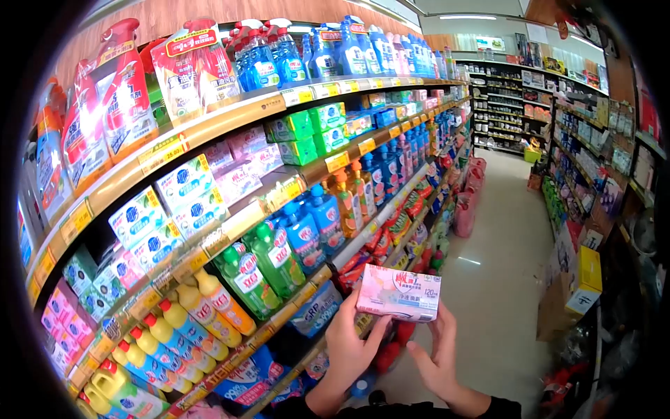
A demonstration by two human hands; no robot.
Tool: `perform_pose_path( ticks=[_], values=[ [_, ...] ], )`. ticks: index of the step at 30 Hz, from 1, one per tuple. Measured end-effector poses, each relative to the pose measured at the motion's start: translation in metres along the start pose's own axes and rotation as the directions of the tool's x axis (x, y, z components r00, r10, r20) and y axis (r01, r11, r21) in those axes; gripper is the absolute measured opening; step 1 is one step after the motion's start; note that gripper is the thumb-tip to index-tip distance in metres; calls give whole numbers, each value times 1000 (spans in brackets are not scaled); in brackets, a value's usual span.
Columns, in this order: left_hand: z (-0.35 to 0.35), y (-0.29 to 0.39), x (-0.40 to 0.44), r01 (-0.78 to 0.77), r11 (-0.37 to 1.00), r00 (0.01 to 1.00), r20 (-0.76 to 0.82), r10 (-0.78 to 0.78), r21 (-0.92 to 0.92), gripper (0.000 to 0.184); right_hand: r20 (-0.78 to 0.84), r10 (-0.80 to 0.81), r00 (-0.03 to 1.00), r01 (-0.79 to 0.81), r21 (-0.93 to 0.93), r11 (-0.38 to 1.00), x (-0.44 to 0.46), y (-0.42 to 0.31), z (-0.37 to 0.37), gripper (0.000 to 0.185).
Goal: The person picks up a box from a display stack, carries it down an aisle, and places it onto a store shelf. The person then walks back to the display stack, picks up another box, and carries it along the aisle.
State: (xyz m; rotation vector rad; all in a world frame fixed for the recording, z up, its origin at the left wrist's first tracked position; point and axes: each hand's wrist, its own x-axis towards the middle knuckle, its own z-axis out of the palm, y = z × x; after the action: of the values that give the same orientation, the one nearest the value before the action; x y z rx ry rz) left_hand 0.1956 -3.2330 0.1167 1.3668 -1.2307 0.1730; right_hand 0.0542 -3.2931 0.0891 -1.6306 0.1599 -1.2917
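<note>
A pink and white soap box [399, 293] with printed lettering is held up in front of the shelves, its broad face toward me and slightly tilted. My left hand [352, 349] grips its left side, with the thumb by the lower edge and the other fingers partly hidden behind. At the right end, the fingers of my right hand [440, 356] close against the box, while that thumb stays below it, off the printed face. Similar pink boxes [241, 180] stand stacked on the middle shelf to the left, beside white and blue soap packs [188, 195].
Shelves along the left carry green detergent bottles [248, 279], yellow-capped bottles [167, 342], spray bottles [258, 59] and green boxes [296, 126]. A tiled aisle floor [488, 230] runs ahead. Pink baskets [465, 213] stand by the shelf foot. Cartons and a yellow box [586, 279] line the right.
</note>
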Motion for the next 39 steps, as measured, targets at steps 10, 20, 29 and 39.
perform_pose_path(
  ticks=[10,20,29,39],
  values=[
    [-40,-71,72,-7,994,997,71,-1,110,62,101,-206,973,184,198,963,77,90,46,79],
    [-72,-95,167,-179,808,879,-278,388,561,67,281,-537,796,428,366,826,243,133,91,74],
    [-87,-102,266,35,855,895,-398,204,517,43,284,-552,784,445,364,819,386,154,140,50],
    [-82,-120,282,354,566,882,-467,63,745,35,358,-656,664,632,199,749,434,182,146,38]
  ],
)
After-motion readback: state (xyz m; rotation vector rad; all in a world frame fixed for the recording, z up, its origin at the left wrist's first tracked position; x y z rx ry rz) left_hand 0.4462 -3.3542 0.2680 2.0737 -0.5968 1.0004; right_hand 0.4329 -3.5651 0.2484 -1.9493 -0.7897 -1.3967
